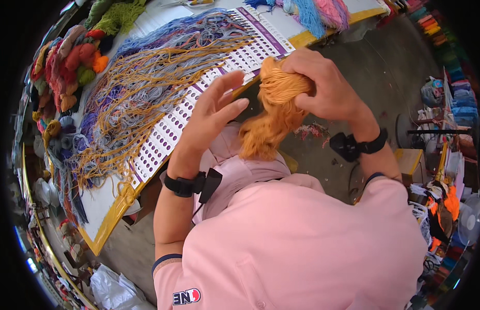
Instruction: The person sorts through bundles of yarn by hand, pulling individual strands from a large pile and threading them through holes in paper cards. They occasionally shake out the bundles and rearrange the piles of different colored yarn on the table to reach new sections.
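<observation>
A bare grey concrete floor (374, 67) lies beyond the hands. A white, yellow-edged worktable (103, 227) stands to their left. Daylight is even.

White counter (103, 204) with yellow edge, bearing a punched card (196, 98), loose yarn strands (147, 82) and coloured skeins (69, 62).

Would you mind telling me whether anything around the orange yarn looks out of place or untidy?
Nothing looks damaged. The right hand grips the orange yarn skein; the left hand is open beside it. Loose strands sprawl tangled across the punched card.
</observation>
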Tool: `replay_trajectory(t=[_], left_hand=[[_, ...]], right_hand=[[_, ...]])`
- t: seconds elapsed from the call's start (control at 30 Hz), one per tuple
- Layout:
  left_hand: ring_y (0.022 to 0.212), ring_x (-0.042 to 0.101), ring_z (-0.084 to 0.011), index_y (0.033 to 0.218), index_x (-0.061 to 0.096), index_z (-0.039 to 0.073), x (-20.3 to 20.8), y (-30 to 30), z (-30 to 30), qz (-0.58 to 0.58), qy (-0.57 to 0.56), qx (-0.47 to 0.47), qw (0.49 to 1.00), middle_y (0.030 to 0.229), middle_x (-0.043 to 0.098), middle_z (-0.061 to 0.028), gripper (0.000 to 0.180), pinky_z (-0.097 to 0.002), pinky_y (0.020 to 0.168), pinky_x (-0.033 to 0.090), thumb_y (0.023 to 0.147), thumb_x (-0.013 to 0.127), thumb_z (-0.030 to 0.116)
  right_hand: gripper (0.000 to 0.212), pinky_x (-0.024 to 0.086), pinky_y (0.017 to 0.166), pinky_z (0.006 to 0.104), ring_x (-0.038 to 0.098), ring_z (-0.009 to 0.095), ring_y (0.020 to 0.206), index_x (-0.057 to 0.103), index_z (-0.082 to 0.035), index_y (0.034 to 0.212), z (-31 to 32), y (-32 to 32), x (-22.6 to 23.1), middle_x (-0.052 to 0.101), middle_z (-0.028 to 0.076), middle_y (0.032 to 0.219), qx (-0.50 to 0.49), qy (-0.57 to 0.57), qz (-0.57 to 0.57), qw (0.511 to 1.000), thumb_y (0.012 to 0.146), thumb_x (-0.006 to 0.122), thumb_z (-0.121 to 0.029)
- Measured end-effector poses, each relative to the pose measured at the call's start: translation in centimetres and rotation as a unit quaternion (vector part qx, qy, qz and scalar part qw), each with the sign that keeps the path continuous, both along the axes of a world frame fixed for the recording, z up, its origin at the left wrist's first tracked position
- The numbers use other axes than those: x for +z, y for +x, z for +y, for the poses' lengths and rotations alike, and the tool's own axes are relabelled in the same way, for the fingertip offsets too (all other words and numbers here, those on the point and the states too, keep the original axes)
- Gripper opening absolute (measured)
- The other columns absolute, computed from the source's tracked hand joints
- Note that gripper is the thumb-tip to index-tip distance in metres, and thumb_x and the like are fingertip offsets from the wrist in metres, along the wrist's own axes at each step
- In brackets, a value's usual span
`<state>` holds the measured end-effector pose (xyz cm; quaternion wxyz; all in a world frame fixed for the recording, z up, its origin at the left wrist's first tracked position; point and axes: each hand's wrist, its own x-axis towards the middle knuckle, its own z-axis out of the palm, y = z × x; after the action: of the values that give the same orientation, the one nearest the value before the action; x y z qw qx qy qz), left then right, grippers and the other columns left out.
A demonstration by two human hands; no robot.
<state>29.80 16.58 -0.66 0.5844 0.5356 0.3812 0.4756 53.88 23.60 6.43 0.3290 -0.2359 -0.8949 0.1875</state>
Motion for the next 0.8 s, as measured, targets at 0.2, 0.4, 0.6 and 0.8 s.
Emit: replay_trajectory(t=[0.2, 0.4, 0.6, 0.8], left_hand=[[0.098, 0.064, -0.0199, 0.125, 0.055, 0.0, 6.8, 3.7, 2.2, 0.241, 0.241, 0.005, 0.94, 0.105, 0.066, -0.0125, 0.058, -0.0323, 0.089, 0.049, 0.075, 0.078, 0.016], [0.065, 0.064, -0.0093, 0.091, 0.069, -0.002, 7.2, 2.3, 4.0, 0.245, 0.1, -0.053, 0.963, 0.077, 0.069, -0.0066, 0.015, -0.0242, 0.062, 0.051, 0.08, 0.067, 0.007], [0.051, 0.06, -0.0094, 0.105, 0.059, -0.008, 11.4, 2.6, 3.2, 0.043, -0.087, -0.245, 0.965, 0.074, 0.069, -0.0104, 0.03, -0.0214, 0.051, 0.049, 0.085, 0.064, 0.014], [0.044, 0.052, -0.0092, 0.119, 0.048, -0.012, 13.2, -2.2, -0.8, -0.212, 0.017, -0.028, 0.977, 0.07, 0.063, -0.0107, 0.049, -0.0218, 0.039, 0.041, 0.095, 0.049, 0.031]], right_hand=[[0.032, 0.049, 0.066, 0.0368, 0.062, 0.032, 0.07, 0.06, 0.0, 0.095, 0.4, -0.9, 3.1, 0.062, 0.018, 0.078, 0.058, -0.11, -0.115, 0.985, 0.068, 0.068, -0.015], [0.03, 0.047, 0.07, 0.0303, 0.055, 0.018, 0.072, 0.059, 0.0, 0.1, 1.1, 0.4, 3.8, 0.061, 0.01, 0.081, 0.069, -0.13, -0.159, 0.976, 0.075, 0.071, -0.01], [0.032, 0.047, 0.07, 0.0275, 0.057, 0.012, 0.075, 0.059, -0.001, 0.1, 1.3, -0.7, 7.5, 0.062, 0.006, 0.083, 0.047, -0.007, -0.121, 0.992, 0.072, 0.074, -0.006], [0.023, 0.048, 0.065, 0.023, 0.057, 0.006, 0.072, 0.063, 0.0, 0.105, 0.7, -1.3, 6.1, 0.062, -0.001, 0.082, 0.157, -0.27, -0.068, 0.947, 0.086, 0.069, -0.01]])
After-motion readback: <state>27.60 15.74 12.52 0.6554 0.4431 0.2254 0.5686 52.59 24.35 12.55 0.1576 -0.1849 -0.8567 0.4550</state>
